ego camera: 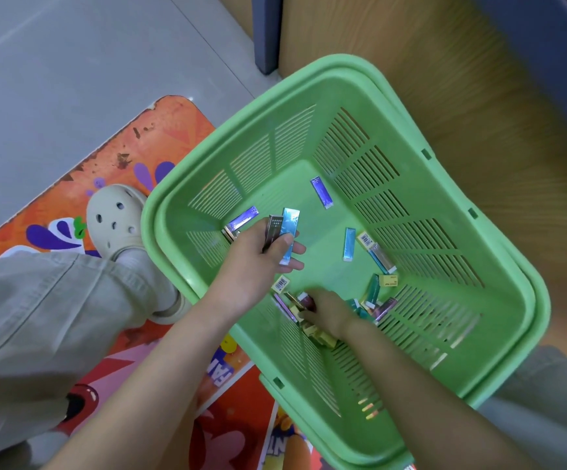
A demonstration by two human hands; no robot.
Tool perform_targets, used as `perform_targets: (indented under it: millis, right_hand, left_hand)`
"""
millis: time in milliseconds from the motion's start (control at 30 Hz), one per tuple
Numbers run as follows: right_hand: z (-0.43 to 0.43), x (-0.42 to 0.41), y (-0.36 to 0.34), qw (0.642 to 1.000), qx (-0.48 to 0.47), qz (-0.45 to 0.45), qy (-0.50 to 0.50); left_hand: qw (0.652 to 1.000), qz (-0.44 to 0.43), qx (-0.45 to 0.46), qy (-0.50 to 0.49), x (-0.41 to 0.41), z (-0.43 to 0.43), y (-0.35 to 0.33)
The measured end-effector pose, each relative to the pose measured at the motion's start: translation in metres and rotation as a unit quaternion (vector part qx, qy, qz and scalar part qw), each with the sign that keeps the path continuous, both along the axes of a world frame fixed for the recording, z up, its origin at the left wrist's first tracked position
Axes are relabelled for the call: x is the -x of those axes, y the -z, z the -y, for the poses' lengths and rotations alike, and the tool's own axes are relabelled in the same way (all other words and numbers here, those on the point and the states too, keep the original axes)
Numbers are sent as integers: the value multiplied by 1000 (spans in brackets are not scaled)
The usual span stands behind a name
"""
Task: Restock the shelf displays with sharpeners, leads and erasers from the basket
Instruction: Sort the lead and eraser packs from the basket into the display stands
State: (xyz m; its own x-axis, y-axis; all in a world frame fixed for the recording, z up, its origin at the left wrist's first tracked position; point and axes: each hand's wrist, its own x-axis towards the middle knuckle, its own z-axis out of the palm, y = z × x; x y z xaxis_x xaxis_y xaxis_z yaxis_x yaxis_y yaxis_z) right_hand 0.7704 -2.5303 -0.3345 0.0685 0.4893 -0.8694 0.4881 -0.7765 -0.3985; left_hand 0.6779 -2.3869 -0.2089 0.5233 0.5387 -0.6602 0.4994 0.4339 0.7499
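A green plastic basket [499, 300] sits on the floor with small lead cases and erasers scattered in it. My left hand [258, 249] grips several lead cases [289, 232], one shiny blue and one dark, above the basket's left side. My right hand [329, 310] reaches down into the near corner and its fingers close on a small dark packet [306, 301] in a pile of yellow erasers [319, 335]. Loose blue lead cases [321, 192] [349, 244] lie on the basket floor. More packets [378, 305] cluster to the right of my right hand.
A wooden shelf unit [445, 62] stands behind the basket. An orange printed floor mat [106, 164] lies to the left, with my leg and a beige clog [116, 218] on it. Grey floor tiles [72, 45] spread beyond.
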Motion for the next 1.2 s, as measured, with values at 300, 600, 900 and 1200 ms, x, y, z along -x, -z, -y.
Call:
perform_targets:
  millis: [300, 600, 900, 1200]
  right_hand:
    - [-22, -3, -44, 972, -118, -45, 199]
    - [-64, -1, -123, 940, -257, 22, 222]
    - [-48, -20, -137, 924, -292, -62, 240]
    - [14, -15, -7, 997, 14, -22, -69]
  left_hand:
    - [997, -49, -18, -55, -2, 2, -3]
    - [986, -1, 88, -139, -20, 13, -9]
    - [993, -6, 38, -114, -8, 0, -14]
    - [995, 20, 49, -84, -1, 0, -20]
